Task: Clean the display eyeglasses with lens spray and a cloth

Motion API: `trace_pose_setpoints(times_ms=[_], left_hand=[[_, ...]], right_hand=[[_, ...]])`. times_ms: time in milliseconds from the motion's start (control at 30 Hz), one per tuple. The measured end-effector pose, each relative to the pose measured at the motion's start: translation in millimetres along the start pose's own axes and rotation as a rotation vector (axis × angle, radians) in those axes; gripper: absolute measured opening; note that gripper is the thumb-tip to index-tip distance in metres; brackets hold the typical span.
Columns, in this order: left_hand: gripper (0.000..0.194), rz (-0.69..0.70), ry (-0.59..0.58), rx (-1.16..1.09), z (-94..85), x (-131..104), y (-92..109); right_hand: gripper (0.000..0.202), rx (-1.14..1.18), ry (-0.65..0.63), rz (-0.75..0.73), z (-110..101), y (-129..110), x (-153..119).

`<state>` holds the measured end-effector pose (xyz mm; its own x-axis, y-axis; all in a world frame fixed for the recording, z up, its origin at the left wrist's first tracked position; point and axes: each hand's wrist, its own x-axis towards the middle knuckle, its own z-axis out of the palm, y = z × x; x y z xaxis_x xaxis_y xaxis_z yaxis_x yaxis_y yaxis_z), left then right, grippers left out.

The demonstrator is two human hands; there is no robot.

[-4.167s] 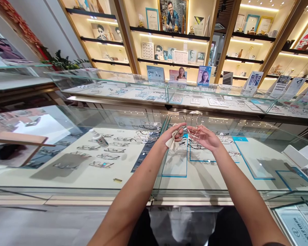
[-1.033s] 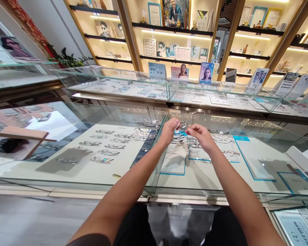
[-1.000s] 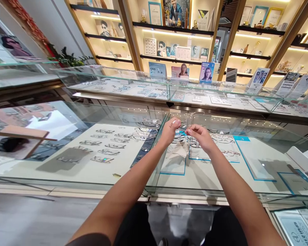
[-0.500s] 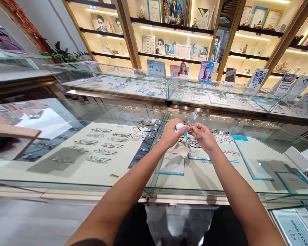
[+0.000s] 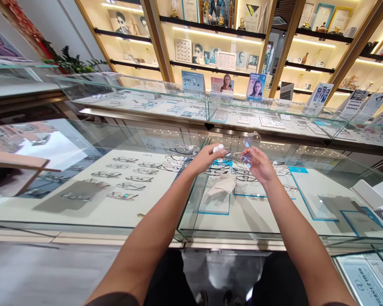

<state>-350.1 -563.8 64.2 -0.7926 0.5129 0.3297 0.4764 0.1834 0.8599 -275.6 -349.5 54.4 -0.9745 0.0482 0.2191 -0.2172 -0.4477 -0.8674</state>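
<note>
My left hand (image 5: 207, 157) is closed around a small white bottle (image 5: 218, 148), its rounded white end showing past the fingers; the rest is hidden in the grip. To the right, my right hand (image 5: 260, 165) pinches a pair of eyeglasses (image 5: 252, 139) with clear round lenses that catch blue reflections. One lens stands above the fingertips and the other hangs to their left. The hands are apart, both above the glass counter. Below and between them lies a crumpled beige cloth (image 5: 222, 184).
Rows of eyeglass frames (image 5: 138, 178) lie in the glass display case (image 5: 191, 229) beneath my arms. A second glass counter (image 5: 166, 91) with standing cards runs behind it. An open white box (image 5: 368, 193) sits at the right, and lit shelves (image 5: 210, 34) line the back wall.
My hands have moved apart: the left went left with the white bottle, the right shifted right with the eyeglasses. The eyeglasses have turned, and both lenses now show.
</note>
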Motion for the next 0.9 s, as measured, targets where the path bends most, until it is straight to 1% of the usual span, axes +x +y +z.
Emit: trace_pose_setpoints(times_ms=[67, 133, 300, 333, 400, 500, 533, 600, 767, 900], left_hand=[[0.033, -0.003, -0.032, -0.044, -13.9, 3.9, -4.7], [0.031, -0.028, -0.063, -0.037, -26.8, 4.8, -6.9], [0.050, -0.136, -0.217, 0.130, -52.0, 0.5, -10.6], [0.054, -0.158, -0.217, 0.162, -55.5, 0.4, -13.2], [0.059, -0.196, -0.148, 0.228, -60.3, 1.9, -20.7], [0.050, -0.253, 0.029, 0.355, -61.9, 6.2, -33.1], [0.045, -0.272, 0.071, 0.401, -61.2, 7.4, -36.4], [0.038, -0.315, 0.119, 0.498, -58.8, 8.7, -40.8], [0.034, -0.411, 0.107, 0.707, -53.4, 8.3, -43.2], [0.034, -0.436, 0.069, 0.754, -52.0, 9.1, -44.3]], right_hand=[[0.029, -0.007, 0.005, -0.008, -2.4, -1.7, 1.2], [0.030, -0.019, 0.012, -0.012, -4.0, -3.3, 1.8], [0.030, -0.022, -0.021, -0.010, -5.7, -5.1, 2.1], [0.029, -0.018, -0.025, -0.008, -5.9, -5.1, 2.1], [0.028, -0.010, -0.021, -0.001, -6.1, -4.7, 2.4], [0.028, -0.005, -0.015, 0.010, -6.3, -4.3, 2.9], [0.028, -0.008, -0.015, 0.010, -6.3, -4.3, 3.0], [0.027, -0.019, -0.015, 0.009, -6.4, -4.2, 3.1], [0.028, -0.012, -0.007, 0.005, -6.8, -3.7, 3.1], [0.031, 0.023, -0.021, 0.008, -6.9, -3.9, 3.1]])
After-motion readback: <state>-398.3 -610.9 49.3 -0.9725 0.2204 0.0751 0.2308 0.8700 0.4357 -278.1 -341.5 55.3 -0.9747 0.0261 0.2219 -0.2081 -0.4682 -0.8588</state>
